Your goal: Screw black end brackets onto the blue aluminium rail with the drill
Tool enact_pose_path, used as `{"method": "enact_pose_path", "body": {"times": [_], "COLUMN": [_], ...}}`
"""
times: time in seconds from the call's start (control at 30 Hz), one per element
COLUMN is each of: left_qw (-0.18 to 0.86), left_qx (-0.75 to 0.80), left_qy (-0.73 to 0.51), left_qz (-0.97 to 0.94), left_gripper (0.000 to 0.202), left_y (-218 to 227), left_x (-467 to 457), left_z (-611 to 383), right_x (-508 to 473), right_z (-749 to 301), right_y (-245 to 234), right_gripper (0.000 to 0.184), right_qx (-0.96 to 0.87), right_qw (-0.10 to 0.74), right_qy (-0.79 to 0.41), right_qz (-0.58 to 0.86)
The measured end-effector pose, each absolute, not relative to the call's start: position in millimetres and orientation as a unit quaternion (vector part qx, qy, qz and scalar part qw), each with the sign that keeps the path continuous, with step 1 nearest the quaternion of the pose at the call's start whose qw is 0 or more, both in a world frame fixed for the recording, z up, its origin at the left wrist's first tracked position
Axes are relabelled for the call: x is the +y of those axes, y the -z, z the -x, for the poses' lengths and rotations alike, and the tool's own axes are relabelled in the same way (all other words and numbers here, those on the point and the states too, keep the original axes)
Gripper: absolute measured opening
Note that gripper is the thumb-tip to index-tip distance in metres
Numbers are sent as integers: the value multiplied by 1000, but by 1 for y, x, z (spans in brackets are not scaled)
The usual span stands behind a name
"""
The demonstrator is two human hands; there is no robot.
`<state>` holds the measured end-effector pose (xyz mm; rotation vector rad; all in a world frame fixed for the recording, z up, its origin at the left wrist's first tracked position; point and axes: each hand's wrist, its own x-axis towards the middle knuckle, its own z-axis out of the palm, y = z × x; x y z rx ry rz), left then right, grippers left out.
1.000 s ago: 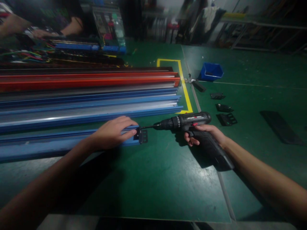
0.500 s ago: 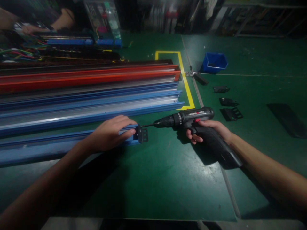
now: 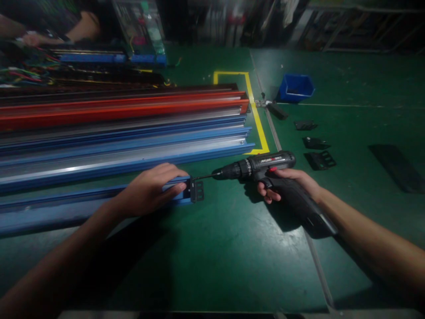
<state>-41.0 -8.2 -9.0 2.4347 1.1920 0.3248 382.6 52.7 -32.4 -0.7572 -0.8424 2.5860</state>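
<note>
Upper left, co-worker's hand (image 3: 29, 39): beside a tangle of coloured wires (image 3: 20, 73), well apart from the work.
Left to centre, stacked rails (image 3: 133, 128): red, silver and blue, side by side across the green mat (image 3: 232, 257).
Lower left, blue rail (image 3: 66, 206): apart from the stack, ending just left of centre.
Left hand (image 3: 151, 188): palm-down on the blue rail's end, loosely spread, fingertips touching the end bracket.
End bracket (image 3: 197, 191): black, on the rail's right end, centre of frame.
Drill (image 3: 265, 166): right of centre, horizontal, bit tip against the bracket's top.
Right hand (image 3: 288, 181): wrapped tight round the drill's grip.
Loose black brackets (image 3: 318, 159): on the mat, right of the drill.
Upper right, blue bin (image 3: 295, 87): beyond the brackets, well apart from both hands.
</note>
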Motion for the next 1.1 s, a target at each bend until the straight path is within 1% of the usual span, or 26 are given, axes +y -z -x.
{"method": "enact_pose_path", "body": {"times": [0.23, 0.43, 0.63, 1.1], "left_qw": [198, 197, 191, 198], "left_qx": [441, 487, 515, 525], "left_qy": [-99, -65, -60, -48], "left_qz": [-870, -848, -833, -826], "left_gripper": [39, 44, 50, 53], "left_y": [7, 7, 9, 10], "left_x": [-8, -8, -7, -7], "left_z": [38, 36, 33, 34], "right_x": [53, 52, 53, 53], "right_z": [-382, -380, -381, -380], "right_y": [33, 31, 32, 31], "right_gripper": [41, 41, 41, 38], "right_qx": [-296, -296, -293, -300], "right_qw": [159, 162, 160, 157], "right_qy": [-905, -905, -907, -912], "right_qz": [263, 258, 255, 231]}}
